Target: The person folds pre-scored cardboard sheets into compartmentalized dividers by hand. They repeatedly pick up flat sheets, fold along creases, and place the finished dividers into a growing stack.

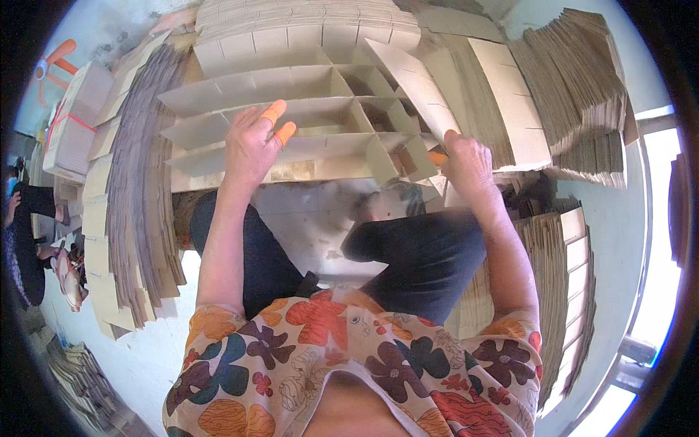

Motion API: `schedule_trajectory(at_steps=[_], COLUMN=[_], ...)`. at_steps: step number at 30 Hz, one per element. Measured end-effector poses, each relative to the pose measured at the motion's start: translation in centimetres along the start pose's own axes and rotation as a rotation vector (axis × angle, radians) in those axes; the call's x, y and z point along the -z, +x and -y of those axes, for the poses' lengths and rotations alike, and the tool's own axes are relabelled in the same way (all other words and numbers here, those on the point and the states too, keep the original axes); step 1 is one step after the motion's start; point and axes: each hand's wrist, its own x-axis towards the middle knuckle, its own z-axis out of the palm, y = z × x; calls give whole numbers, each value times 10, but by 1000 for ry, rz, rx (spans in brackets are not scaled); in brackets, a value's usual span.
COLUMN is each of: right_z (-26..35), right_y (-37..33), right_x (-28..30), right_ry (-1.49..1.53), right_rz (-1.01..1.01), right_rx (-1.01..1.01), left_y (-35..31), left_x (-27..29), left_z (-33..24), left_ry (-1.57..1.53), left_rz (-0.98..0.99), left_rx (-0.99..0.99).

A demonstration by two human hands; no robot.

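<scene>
Several long slotted cardboard strips (pixel 247 79) stand on edge in front of me, crossed at their right part by shorter strips (pixel 399 149) to form a divider grid. My left hand (pixel 251 138) is over the near strips at their left part, its orange-covered thumb and finger apart with nothing visible between them. With my right hand (pixel 466 162) I grip the near end of another cardboard strip (pixel 411 80), which slants away to the upper left above the grid's right side. An orange finger cover shows on this hand too; its other fingers are partly hidden.
Stacked cardboard strips lie behind the grid (pixel 306 36), to its left (pixel 145 146) and to its right (pixel 582 80). More stacks (pixel 557 277) stand low at the right. A white carton (pixel 73 138) and an orange fan (pixel 54 65) are at far left, near another person's arm (pixel 14 200).
</scene>
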Motion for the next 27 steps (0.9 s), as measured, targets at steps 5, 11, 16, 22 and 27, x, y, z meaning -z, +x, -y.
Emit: schedule_trajectory(at_steps=[5, 11, 16, 22, 27], right_z=[-22, 13, 47, 74, 85], right_y=[5, 8, 20, 36, 41], right_x=[4, 49, 62, 52, 30], right_ry=[-42, 285, 459, 739, 778], right_rz=[-199, -649, -629, -451, -252], right_rx=[-156, -49, 54, 156, 128], left_y=[-15, -25, -27, -26, -24], left_x=[11, -3, -21, -30, -34], left_z=[-8, -1, 17, 18, 16], left_ry=[7, 39, 22, -9, -66], left_rz=[101, 211, 240, 151, 138], left_rx=[-19, -16, -30, -49, -50])
